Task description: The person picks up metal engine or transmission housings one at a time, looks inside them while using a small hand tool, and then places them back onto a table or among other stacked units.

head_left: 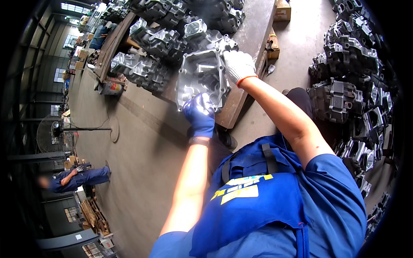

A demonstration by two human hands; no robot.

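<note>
A silver cast-metal housing [201, 72] with an open, ribbed cavity and a bolt-holed flange is at the near end of a metal workbench, its open side facing me. In a blue glove, my left hand [200, 112] is closed round the housing's near lower edge, thumb side toward the cavity. My right hand [239, 67], in a white knit glove with an orange cuff, grips its upper right side. Part of the right fingers is hidden behind the casting. Several similar castings [159, 41] crowd the bench just beyond and to the left.
The steel workbench [254, 21] stretches away from me. Stacked dark grey castings [335, 102] stand at my right. Cardboard boxes [282, 10] sit beyond the bench. Across the floor at left are a standing fan [55, 130] and a person in blue workwear [88, 177].
</note>
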